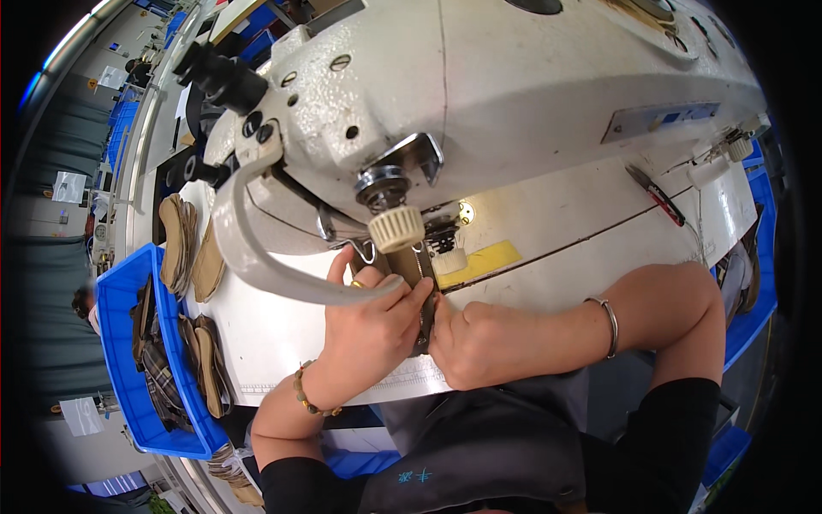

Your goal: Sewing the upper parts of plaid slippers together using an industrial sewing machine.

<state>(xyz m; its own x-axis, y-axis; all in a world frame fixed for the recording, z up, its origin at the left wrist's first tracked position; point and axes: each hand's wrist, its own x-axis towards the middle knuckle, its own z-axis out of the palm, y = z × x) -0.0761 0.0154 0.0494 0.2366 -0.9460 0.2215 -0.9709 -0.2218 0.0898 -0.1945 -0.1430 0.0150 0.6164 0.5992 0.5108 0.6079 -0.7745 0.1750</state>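
A narrow brown piece of fabric (414, 267) lies on the white bed of a sewing machine (531, 103), beneath the needle area. My left hand (372, 330) presses on it from the left, thumb and fingers bent against its surface, with a ring on one finger. On the other side my right hand (475, 343) is closed, its fingertips pinching the near right edge of the same piece. The two hands almost touch. A ribbed cream knob (396, 229) hides part of the stitching spot, and a curved white lever (248, 248) passes in front of the left fingers.
Thread snips (658, 195) lie on the bed at the right. Yellow tape (479, 263) sits beside the needle area. Stacked tan sole-shaped pieces (177, 244) and a blue bin (128, 343) holding plaid fabric stand at the left. Another blue bin (766, 248) is at the far right.
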